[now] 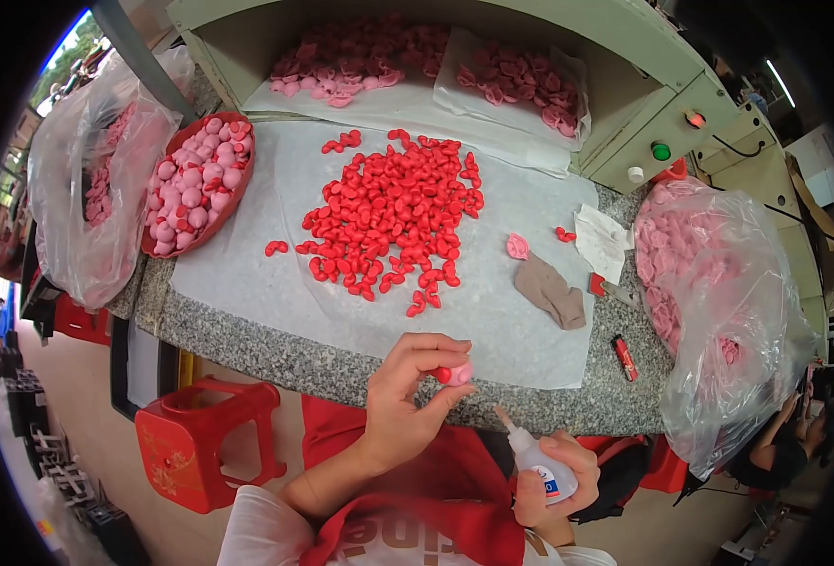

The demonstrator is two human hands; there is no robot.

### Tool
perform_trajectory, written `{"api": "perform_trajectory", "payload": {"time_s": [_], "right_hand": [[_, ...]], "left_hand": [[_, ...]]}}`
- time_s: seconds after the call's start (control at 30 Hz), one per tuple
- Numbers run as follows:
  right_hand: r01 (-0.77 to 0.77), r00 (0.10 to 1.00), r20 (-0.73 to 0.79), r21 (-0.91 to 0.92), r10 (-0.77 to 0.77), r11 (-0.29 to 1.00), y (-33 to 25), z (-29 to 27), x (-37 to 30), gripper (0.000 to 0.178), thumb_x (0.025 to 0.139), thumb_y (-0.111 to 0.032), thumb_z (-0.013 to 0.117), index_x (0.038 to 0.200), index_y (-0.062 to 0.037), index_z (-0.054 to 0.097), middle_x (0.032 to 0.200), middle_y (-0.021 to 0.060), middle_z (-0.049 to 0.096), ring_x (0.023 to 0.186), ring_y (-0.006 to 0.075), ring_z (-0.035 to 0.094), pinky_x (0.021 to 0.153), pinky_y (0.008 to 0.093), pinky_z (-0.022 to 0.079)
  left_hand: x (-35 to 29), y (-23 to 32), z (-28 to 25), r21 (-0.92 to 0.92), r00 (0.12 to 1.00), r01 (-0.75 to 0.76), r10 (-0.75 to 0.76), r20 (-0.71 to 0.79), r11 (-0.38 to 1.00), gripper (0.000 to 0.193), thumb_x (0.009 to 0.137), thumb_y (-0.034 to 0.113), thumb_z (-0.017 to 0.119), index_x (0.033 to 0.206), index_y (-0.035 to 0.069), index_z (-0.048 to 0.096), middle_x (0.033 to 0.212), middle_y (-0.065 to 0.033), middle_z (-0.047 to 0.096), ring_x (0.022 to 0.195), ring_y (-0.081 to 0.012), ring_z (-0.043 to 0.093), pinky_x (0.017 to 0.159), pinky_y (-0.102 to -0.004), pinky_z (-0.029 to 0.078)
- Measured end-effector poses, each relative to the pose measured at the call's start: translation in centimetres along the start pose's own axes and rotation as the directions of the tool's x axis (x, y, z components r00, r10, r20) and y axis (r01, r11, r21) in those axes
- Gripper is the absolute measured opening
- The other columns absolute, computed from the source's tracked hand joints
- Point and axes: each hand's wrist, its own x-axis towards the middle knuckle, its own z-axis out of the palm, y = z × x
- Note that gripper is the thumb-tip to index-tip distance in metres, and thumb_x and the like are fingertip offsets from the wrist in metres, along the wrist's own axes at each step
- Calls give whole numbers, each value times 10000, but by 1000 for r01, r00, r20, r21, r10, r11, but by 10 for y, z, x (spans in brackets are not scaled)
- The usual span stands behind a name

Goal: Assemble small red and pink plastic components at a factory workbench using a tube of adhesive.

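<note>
Between the thumb and fingertips of my left hand (408, 391) is a small pink ball (460, 374) with a red piece (442, 375) on its left side, held above the counter's front edge. My right hand (577, 472) wraps round a translucent white glue bottle (532, 457), whose narrow nozzle tilts up and left, apart from the ball. Beyond my hands, a large heap of glossy red curved pieces (389, 212) lies on white paper (257, 255). To the right on the paper are a single pink cupped piece (518, 246) and a grey-brown cloth (551, 292).
A red basket (240, 193) of pink balls stands at left beside a clear plastic bag (68, 189). Another bag of pink pieces (686, 255) rests at right, near a red lighter (625, 358). Behind is a green-grey metal cabinet (662, 132) holding pink pieces. A red stool (186, 453) stands below left.
</note>
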Motion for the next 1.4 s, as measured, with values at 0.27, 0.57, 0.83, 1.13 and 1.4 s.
{"api": "perform_trajectory", "payload": {"time_s": [0.27,0.57,0.83,1.13,1.4], "right_hand": [[-16,1000,5,-9,16,1000,1,-3,-2,353,635,-66,655,941,23,505,686,111,573,424,151,456,393,249,366],[-237,958,-155,54,242,970,-4,-2,-13,379,675,-170,649,953,21,477,839,113,533,628,163,484,574,269,398],[-52,998,-33,-1,52,999,-3,-2,1,342,611,-42,654,920,26,522,701,112,598,425,149,471,391,247,375],[-114,992,55,-5,114,993,-5,-3,0,344,614,-29,643,929,31,519,719,118,599,433,152,476,400,253,387],[-127,991,-46,39,129,991,-3,-4,-6,346,648,-55,649,952,38,513,720,124,579,467,142,475,429,241,384]], "left_hand": [[3,0,-3,115,995,-96,94,22,989,342,656,-120,662,952,-12,531,1029,-153,539,993,-253,552,834,-311,453],[4,-7,-15,-745,748,627,-446,492,230,334,866,149,527,1149,-22,476,1051,-159,572,832,-166,611,698,-220,505],[3,-9,-13,-735,760,621,-435,482,272,369,865,133,525,1196,-11,452,1063,-156,568,830,-158,606,678,-202,499],[3,-13,-15,-777,735,622,-420,532,103,392,863,172,530,1203,-1,439,1071,-160,541,870,-191,559,675,-215,500],[1,-16,-10,-798,678,526,-421,602,-295,364,892,315,471,1118,30,458,1011,-107,500,974,-223,522,720,-262,503]]}}
